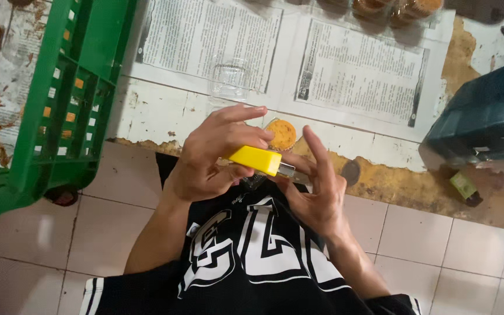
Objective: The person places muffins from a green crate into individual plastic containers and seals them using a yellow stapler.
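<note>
My left hand (214,154) grips a yellow hand tool (256,158) with a metal end that sticks out to the right. My right hand (317,195) is beside it with fingers spread and upright, and its fingertips touch the tool's metal end. Just behind the two hands lies a small round golden cake (283,134) in clear wrapping. I cannot tell if either hand touches the cake. Both hands hover above my lap, over my black shirt with white lettering.
A green plastic crate (71,87) leans at the left. Newspaper sheets (357,76) cover the worn white surface ahead, with a clear plastic cup (229,81) on them. More wrapped cakes (398,9) lie at the top. A dark blue-green bag (485,116) sits at the right.
</note>
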